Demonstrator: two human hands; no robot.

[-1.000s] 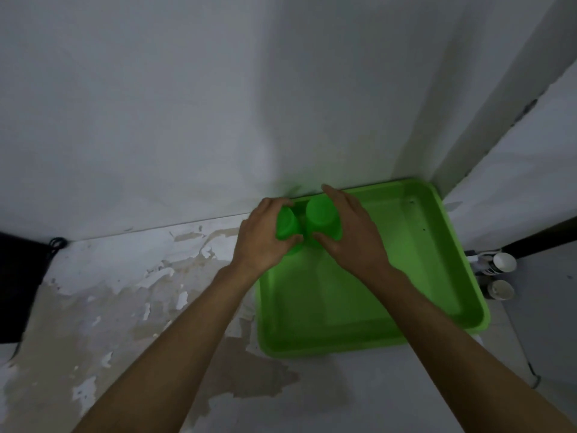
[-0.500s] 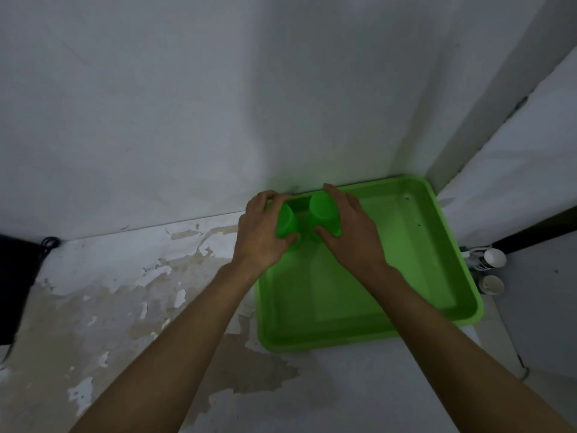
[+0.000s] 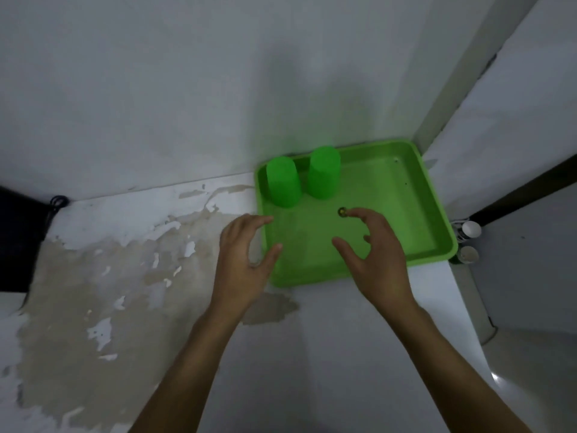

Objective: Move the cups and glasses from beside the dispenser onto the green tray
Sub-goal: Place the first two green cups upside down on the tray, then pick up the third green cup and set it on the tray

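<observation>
Two cups [image 3: 282,182] released since earlier — stood inverted on tray [image 3: 437,214] beyond fingers; left hand [image 3: 245,260], right hand [image 3: 374,254] spread, empty.

Both forearms run out of the bottom edge. The right hand [image 3: 379,260] covers part of the green tray [image 3: 437,214] and its near rim. A small dark object [image 3: 342,211] at its fingertip is too small to identify, perhaps a ring. A black shape [image 3: 15,239] is cut by the left edge.
</observation>
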